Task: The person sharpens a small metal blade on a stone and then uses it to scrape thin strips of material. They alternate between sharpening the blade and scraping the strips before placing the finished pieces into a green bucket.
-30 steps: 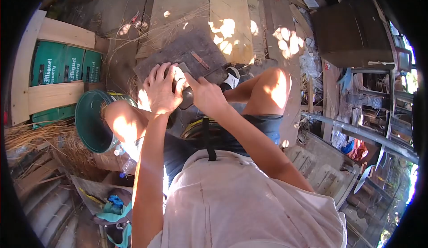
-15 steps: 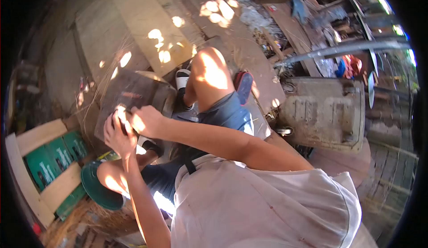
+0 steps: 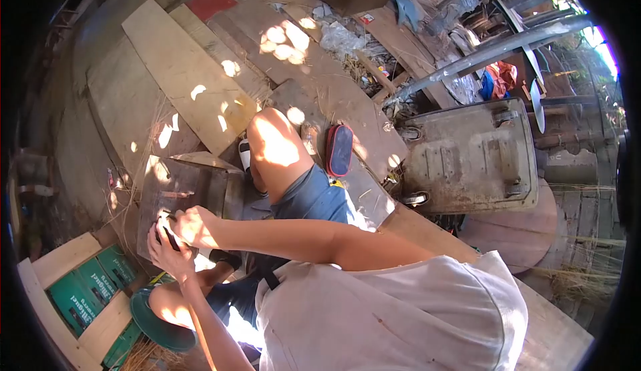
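Note:
My left hand (image 3: 171, 254) is closed around a small dark object (image 3: 172, 239), mostly hidden by the fingers; its kind cannot be made out. Right beside it, my right hand (image 3: 195, 226) is closed, its fingertips meeting the left hand at that object. Whether the right fingers grip the same piece or something else is hidden. Both hands are over a dark wooden block (image 3: 214, 191) between my legs. A short brown strip (image 3: 177, 194) lies on the block's top, just beyond the fingers.
Green crates (image 3: 83, 291) in a pale wooden frame stand at the left, near a green round seat (image 3: 157, 321). Plywood boards (image 3: 180, 71) cover the floor ahead. A loose slipper (image 3: 340, 151) lies by my knee. To the right is a wheeled grey bin (image 3: 471, 161).
The view has shifted, so hands and block appear lower and slightly farther left. Both hands stay together over the block, still closed around the dark object.

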A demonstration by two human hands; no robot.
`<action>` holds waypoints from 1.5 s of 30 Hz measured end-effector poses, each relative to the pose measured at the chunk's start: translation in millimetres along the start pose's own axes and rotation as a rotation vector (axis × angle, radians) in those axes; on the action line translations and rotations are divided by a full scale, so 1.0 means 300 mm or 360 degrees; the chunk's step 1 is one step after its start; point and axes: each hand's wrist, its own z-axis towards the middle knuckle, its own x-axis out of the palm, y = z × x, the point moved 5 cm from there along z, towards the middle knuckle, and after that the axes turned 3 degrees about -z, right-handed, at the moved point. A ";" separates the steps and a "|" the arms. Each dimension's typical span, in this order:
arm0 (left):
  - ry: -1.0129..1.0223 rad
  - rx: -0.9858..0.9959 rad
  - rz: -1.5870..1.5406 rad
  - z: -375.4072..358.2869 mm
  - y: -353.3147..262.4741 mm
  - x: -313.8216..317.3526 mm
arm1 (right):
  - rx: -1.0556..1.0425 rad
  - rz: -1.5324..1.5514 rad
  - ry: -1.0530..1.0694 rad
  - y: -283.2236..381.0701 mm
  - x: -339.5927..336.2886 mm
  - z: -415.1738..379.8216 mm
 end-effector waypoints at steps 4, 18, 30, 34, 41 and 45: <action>-0.0002 0.0022 0.0045 0.000 0.001 0.007 | 0.0218 0.0027 0.0141 0.003 -0.017 -0.066; 0.0037 -0.0146 -0.0174 0.005 0.013 -0.038 | 0.0087 -0.0199 0.0421 0.014 0.006 0.026; 0.0057 -0.0163 -0.0241 0.004 0.011 -0.077 | 0.0142 -0.0350 0.0423 0.049 -0.048 -0.021; 0.0059 -0.0183 -0.0245 0.001 0.012 -0.067 | 0.0092 -0.0309 0.0301 0.038 -0.013 0.008; -0.0020 -0.0244 -0.0563 0.017 0.021 -0.121 | 0.0345 0.0628 -0.0218 0.047 -0.139 -0.020; -0.0293 -0.0614 -0.1581 -0.030 -0.015 -0.256 | 0.0886 0.1618 0.0039 0.122 -0.228 -0.077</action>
